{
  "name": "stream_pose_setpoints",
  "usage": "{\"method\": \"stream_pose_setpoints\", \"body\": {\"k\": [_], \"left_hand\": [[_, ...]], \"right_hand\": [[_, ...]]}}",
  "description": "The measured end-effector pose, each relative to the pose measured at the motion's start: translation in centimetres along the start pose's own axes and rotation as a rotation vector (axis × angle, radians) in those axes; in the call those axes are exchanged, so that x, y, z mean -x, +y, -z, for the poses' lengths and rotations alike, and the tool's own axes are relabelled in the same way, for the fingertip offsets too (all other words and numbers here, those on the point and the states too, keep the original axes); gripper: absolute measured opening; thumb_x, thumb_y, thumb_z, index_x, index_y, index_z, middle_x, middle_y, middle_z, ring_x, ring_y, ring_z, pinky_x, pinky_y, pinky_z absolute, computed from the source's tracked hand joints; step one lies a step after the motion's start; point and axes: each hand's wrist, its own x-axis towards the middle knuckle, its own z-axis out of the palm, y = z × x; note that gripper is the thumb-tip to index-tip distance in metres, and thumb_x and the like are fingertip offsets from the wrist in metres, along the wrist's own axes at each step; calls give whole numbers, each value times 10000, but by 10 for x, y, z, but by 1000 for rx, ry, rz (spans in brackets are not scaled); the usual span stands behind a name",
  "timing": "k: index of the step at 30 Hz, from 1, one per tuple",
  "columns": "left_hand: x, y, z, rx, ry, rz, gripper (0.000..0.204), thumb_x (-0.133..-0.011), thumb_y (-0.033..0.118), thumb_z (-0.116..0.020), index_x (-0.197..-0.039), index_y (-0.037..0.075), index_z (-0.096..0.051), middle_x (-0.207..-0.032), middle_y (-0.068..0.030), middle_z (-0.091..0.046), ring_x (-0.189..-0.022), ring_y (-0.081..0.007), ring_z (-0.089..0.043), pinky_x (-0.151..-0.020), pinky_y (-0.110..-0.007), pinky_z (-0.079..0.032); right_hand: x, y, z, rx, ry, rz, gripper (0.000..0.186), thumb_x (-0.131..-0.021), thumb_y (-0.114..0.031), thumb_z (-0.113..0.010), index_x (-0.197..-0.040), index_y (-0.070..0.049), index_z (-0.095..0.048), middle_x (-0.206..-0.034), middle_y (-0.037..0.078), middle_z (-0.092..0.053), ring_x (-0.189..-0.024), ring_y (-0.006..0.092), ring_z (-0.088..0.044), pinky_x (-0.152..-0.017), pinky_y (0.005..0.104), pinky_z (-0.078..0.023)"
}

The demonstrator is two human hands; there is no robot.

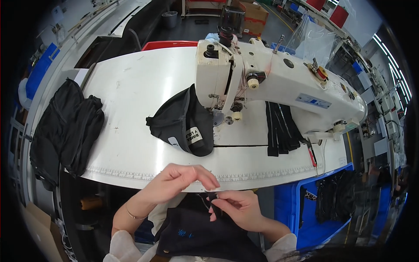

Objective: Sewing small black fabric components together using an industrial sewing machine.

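Black strip (213,197) before the sewing machine (279,72) is pinched in right fingers (228,195); left fingers (206,177) curl nearby, grip unclear

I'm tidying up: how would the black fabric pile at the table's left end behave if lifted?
The black fabric pile would probably sag, given its loose folds and wrinkles. It may separate, since it looks like two bundles side by side.

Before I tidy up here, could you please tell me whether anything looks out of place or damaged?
Nothing looks spilled or clearly damaged. The black cloth pile on the left looks a little untidy: it is crumpled and reaches past the edge of the table.
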Motion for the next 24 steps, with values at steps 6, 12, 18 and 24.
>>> {"method": "stream_pose_setpoints", "body": {"k": [6, 12, 18, 24], "left_hand": [[-44, -28, -1, -1938, 139, -332, 351, -758, 70, -578, -1063, -103, -584, -977, -145, -571, -886, -253, -553, -775, -306, -471], [-63, 4, 26, -2104, 159, -235, 295, -679, 29, -587, -949, -88, -570, -862, -131, -529, -806, -254, -519, -706, -330, -444], [-92, 23, 44, -1522, 211, -117, 119, -717, 66, -649, -766, 4, -559, -749, -110, -548, -686, -287, -547, -648, -330, -460], [-84, -18, 59, -2014, 54, -505, 261, -640, 85, -629, -888, 23, -679, -751, -44, -589, -742, -178, -598, -679, -305, -464]], "right_hand": [[-31, 3, 26, -132, 291, 51, 329, -908, 68, -504, -1233, 12, -508, -863, 195, -657, -669, 195, -655, -637, 284, -549], [-86, 32, 78, 1346, 69, 843, 476, -698, -53, -603, -1158, 68, -576, -1062, 160, -611, -1004, 258, -598, -871, 355, -481], [-136, 34, 86, 1487, 149, 869, 261, -664, -77, -626, -909, 7, -659, -817, 90, -573, -760, 235, -551, -722, 362, -471], [-134, 60, 93, 1241, 71, 656, 178, -655, -154, -644, -812, -78, -678, -903, 93, -615, -814, 261, -604, -657, 399, -510]]}}
